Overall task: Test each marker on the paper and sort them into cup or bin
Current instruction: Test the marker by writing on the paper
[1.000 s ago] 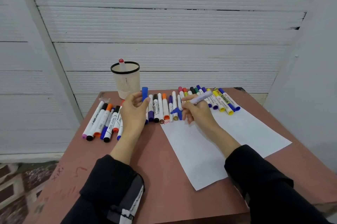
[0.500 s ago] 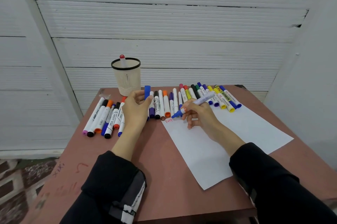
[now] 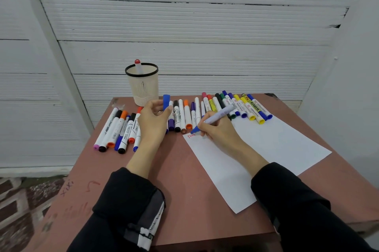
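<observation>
Right hand (image 3: 220,130) grips blue marker (image 3: 217,117), tip on paper (image 3: 266,149) at its far-left corner, next to red scribble (image 3: 191,135). Left hand (image 3: 153,122) pinches blue cap (image 3: 166,102), left of paper. Risks: we smear ink w/ palm, or nudge marker row (image 3: 235,108) along paper's far edge. Cup (image 3: 143,85) sits beyond, far-left of paper; bin not in view.

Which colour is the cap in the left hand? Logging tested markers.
Blue cap, held in the left hand; head view.

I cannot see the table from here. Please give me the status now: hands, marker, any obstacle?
Left hand holds blue plastic cap. Right hand grips uncapped blue marker, tip at white paper sheet beside red writing. Nothing in the way.
</observation>
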Action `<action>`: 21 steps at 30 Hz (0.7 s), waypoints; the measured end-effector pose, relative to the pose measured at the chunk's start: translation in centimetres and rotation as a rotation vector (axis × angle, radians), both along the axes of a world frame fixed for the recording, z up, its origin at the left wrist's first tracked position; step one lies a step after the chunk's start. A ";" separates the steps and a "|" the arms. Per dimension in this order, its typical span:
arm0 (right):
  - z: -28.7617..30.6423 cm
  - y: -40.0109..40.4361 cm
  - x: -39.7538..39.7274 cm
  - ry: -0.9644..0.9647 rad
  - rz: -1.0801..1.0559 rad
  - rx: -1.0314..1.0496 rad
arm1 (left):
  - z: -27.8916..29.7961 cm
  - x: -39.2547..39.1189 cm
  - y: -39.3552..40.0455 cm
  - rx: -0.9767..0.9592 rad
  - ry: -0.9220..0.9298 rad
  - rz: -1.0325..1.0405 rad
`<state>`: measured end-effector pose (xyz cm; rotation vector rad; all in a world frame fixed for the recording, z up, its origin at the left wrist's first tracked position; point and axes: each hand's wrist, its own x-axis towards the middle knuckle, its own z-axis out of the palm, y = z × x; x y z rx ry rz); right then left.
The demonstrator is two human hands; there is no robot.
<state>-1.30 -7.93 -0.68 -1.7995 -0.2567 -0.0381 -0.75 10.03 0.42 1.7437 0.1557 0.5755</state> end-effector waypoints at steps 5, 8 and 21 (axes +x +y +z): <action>-0.6 0.1 0.0 -0.015 -0.009 -0.055 | -0.1 -0.1 0.0 0.001 -0.005 -0.003; -0.7 0.3 0.0 -0.037 -0.011 -0.121 | -0.2 -0.1 0.0 0.006 -0.013 -0.003; -0.6 0.4 -0.2 -0.057 -0.058 -0.103 | -0.3 -0.4 -0.3 0.095 -0.023 0.008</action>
